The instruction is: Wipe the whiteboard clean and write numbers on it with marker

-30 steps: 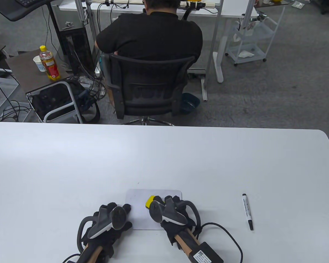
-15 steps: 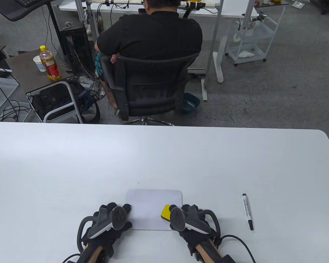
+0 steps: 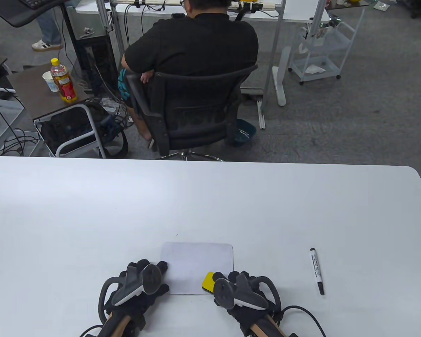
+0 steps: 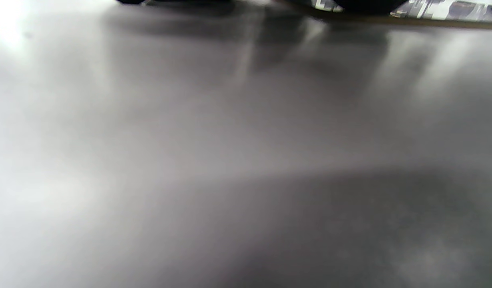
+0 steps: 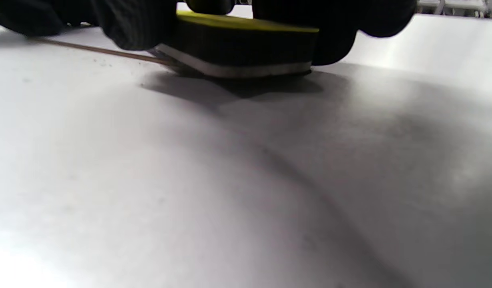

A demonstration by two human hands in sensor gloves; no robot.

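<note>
A small whiteboard (image 3: pixel 193 261) lies flat near the table's front edge and looks blank. My right hand (image 3: pixel 231 281) grips a yellow-topped eraser (image 3: pixel 208 282) at the board's near right corner. In the right wrist view the eraser (image 5: pixel 246 48) sits flat on the surface, with gloved fingers (image 5: pixel 134 24) curled around its sides. My left hand (image 3: pixel 151 272) rests on the board's left edge; how its fingers lie is hidden under the tracker. A capped black marker (image 3: pixel 316 271) lies on the table to the right of the board. The left wrist view shows only blurred table surface.
The white table (image 3: pixel 210 203) stretches wide behind the board. Beyond its far edge a person in black sits on an office chair (image 3: pixel 189 112) with their back to me. A cart with a bottle (image 3: pixel 63 80) stands at the far left.
My right hand has swept the eraser from the board's middle to its right side and then down to the near right corner. The left hand has stayed put.
</note>
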